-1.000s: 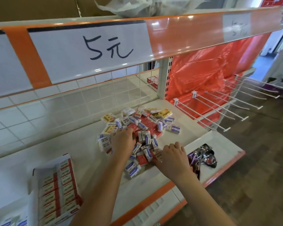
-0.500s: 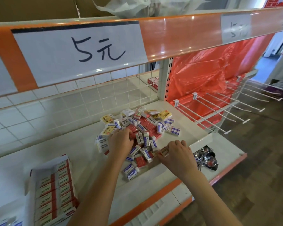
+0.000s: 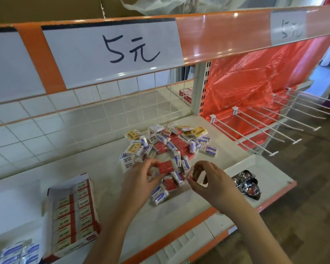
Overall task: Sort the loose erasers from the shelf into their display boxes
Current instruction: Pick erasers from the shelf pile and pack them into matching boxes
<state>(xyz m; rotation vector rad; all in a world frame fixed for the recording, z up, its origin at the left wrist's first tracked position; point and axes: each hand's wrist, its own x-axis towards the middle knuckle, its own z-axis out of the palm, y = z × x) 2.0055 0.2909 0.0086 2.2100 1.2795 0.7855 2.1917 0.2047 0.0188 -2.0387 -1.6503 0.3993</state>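
A heap of loose erasers [image 3: 170, 143] in red, blue-and-white and yellow wrappers lies on the white shelf [image 3: 95, 168]. My left hand [image 3: 141, 178] has lifted a red-and-white eraser [image 3: 167, 166] just above the near side of the heap, pinched between thumb and fingers. My right hand [image 3: 208, 180] pinches a small eraser [image 3: 194, 173] end-on beside it. A red-and-white display box [image 3: 72, 216], with two rows of red-banded erasers in it, sits at the shelf's front left. A second box with blue-and-white erasers [image 3: 17, 252] shows at the bottom left corner.
An upper shelf rail with a handwritten price sign [image 3: 130, 50] hangs over the work area. A pile of shiny metal spoons [image 3: 246, 183] lies at the right of the shelf. White wire hooks [image 3: 255, 134] stick out from the red-covered panel on the right.
Both hands have risen off the heap, each with an eraser between its fingers; before they were pressed down among the erasers.
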